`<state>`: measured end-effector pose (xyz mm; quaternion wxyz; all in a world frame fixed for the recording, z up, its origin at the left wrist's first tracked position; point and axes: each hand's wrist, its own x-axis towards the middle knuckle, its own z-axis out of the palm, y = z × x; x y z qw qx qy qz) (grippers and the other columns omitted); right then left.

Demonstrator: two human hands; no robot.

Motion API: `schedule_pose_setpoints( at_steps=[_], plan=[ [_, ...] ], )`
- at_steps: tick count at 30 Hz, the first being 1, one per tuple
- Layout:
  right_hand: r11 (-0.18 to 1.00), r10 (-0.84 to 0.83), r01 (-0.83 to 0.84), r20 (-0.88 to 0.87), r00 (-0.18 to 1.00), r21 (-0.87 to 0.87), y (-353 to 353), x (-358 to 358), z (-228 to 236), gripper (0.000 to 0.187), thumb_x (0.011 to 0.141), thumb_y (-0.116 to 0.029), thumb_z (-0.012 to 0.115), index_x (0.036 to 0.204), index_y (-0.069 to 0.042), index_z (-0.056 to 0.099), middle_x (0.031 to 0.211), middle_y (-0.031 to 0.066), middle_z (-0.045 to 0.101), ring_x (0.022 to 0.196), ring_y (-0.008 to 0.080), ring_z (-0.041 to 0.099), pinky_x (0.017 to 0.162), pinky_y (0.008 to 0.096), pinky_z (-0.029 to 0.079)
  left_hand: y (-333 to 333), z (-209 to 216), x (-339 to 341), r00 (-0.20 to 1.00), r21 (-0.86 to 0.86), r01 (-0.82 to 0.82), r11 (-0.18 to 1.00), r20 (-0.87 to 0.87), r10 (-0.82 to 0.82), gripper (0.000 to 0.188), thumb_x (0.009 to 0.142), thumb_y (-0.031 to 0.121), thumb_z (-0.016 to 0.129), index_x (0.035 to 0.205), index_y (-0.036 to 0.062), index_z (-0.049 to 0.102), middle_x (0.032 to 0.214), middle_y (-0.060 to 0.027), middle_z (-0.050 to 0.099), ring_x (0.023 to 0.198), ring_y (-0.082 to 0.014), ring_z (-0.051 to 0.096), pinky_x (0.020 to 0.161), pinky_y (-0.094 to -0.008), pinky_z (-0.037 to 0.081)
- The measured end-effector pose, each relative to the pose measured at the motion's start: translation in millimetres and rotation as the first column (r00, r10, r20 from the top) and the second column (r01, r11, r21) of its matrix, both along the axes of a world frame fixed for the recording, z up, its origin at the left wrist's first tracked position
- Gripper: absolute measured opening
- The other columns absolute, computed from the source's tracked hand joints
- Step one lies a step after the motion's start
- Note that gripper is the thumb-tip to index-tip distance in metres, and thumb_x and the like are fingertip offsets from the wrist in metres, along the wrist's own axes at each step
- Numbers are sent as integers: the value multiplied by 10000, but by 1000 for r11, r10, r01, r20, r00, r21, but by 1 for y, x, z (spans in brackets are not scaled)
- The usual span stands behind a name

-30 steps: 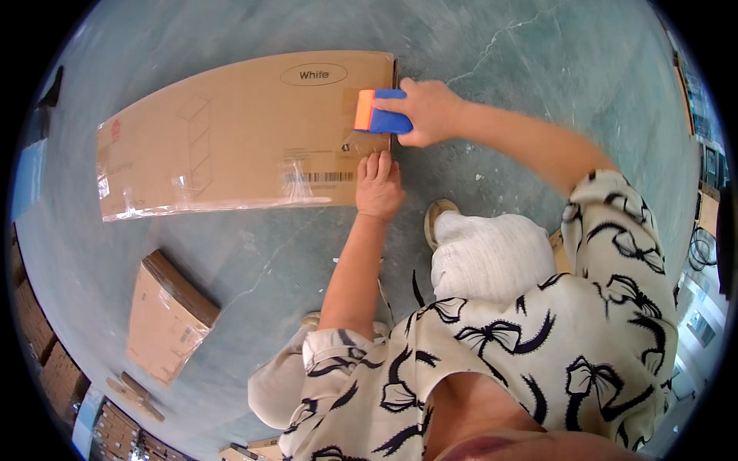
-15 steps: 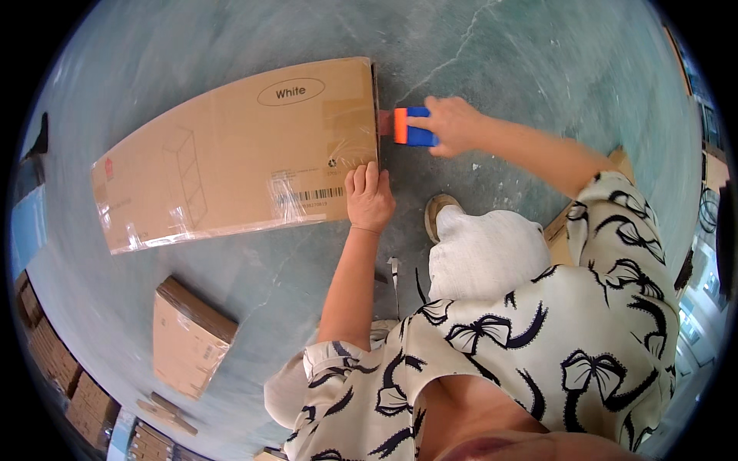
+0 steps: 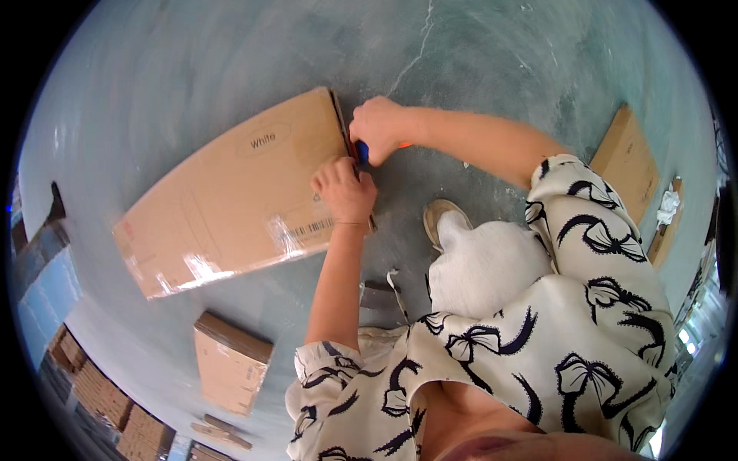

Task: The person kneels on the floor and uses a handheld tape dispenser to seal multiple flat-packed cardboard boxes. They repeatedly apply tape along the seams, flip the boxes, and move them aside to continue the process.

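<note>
A long, flat cardboard box (image 3: 231,196) lies on the floor ahead and to the left, with clear tape along its near edge. My left hand (image 3: 346,192) is at the right end of the box, fingers bent over its top and thumb by the end edge. Just beyond it, my right hand (image 3: 380,131) is closed round a blue and orange tape dispenser (image 3: 363,151) against the box's end face. My fingers cover most of the dispenser, and the strip at the box end is hardly visible.
A smaller cardboard box (image 3: 231,369) lies on the floor at lower left, near some flat strips (image 3: 221,434). Brown cartons (image 3: 100,392) are stacked at the far left. At right lies a cardboard piece (image 3: 626,165) beside crumpled white material (image 3: 668,206). A dark piece (image 3: 379,296) is near my feet.
My right hand has brought the tape dispenser left, up against the box end, and turned it. My left hand has shifted further onto the box top. The view has also shifted.
</note>
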<state>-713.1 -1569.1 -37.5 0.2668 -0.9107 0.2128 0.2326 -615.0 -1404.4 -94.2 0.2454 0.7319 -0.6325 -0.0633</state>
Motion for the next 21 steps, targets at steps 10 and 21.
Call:
schedule_pose_setpoints(
  at_steps=[10,21],
  plan=[
    [83,-911,499,-136,389,863,-129,-79,-22,371,718,-372,750,914,-65,681,828,12,660,725,105,612,674,259,507,-114,21,33,952,72,-252,965,200,233,470,614,348,781,918,79,542,999,-109,531,993,-327,468,884,-455,328],
    [34,-677,320,-214,704,947,-200,57,-34,273,748,-343,731,857,-100,674,812,-15,648,696,63,577,649,217,477,-110,34,23,994,0,-79,997,70,79,335,618,296,753,751,133,492,799,-32,501,898,-301,469,779,-438,327]
  ],
)
